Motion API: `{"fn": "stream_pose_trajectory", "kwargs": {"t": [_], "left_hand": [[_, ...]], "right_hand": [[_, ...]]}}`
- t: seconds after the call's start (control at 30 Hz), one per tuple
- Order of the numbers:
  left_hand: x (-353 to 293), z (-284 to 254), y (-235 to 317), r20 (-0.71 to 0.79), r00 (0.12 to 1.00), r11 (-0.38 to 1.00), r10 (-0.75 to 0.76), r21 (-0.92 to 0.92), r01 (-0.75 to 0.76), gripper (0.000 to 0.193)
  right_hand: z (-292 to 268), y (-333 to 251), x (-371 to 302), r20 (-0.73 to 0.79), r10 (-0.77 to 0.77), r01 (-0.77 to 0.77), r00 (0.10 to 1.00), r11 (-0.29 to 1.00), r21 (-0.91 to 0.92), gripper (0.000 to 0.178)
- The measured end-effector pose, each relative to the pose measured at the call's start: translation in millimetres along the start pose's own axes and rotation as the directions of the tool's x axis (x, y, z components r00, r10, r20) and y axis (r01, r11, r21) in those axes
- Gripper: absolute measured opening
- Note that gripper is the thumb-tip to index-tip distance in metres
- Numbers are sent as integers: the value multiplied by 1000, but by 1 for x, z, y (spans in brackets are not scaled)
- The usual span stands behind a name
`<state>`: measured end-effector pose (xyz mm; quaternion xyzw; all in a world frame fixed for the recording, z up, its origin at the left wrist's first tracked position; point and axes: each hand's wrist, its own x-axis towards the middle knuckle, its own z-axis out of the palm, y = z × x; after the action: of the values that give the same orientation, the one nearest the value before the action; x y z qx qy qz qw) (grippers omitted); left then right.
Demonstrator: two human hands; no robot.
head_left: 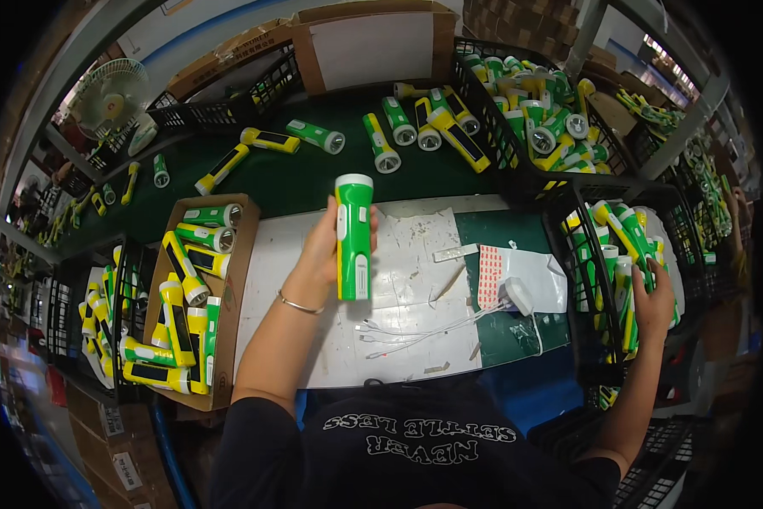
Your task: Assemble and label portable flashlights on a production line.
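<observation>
Upright over the middle of the bench, a green and yellow flashlight [353,246] with a white head is gripped in my left hand [325,242]. Its green side with the switch shows, and my fingers wrap round it from behind. Out to the right, my right hand [654,299] reaches into a black plastic basket [571,293] full of similar flashlights [623,233]. The fingers there lie on or round a green flashlight; their tips are partly hidden among the others, so I cannot tell whether they grip it.
A cardboard box [244,280] of flashlights stands at left, beside another black basket [59,310]. More flashlights lie across the green bench [314,178], with a full basket [492,140] at back right. A white charger [518,297] with cables [424,332] and a red-dotted sticker sheet [489,276] lie ahead.
</observation>
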<state>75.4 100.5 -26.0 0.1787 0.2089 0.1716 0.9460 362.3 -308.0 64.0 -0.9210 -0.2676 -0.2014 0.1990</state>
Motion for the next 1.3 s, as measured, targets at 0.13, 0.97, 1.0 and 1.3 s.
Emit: {"fn": "stream_pose_trajectory", "kwargs": {"t": [0.13,0.97,1.0,1.3], "left_hand": [[-18,8,-36,36,995,995,-91,-42,92,53],[-49,-15,-78,-96,995,967,12,254,13,44],[-49,-13,-79,-135,990,963,37,268,1,45],[-53,-7,-84,-155,984,982,92,180,-63,41]], "right_hand": [[-7,-63,-25,32,-157,142,987,951,274,33],[85,-190,-133,456,-585,136,671,701,700,30],[85,-191,-132,455,-588,132,669,696,706,30],[89,-197,-131,462,-601,98,652,672,734,28]]}}
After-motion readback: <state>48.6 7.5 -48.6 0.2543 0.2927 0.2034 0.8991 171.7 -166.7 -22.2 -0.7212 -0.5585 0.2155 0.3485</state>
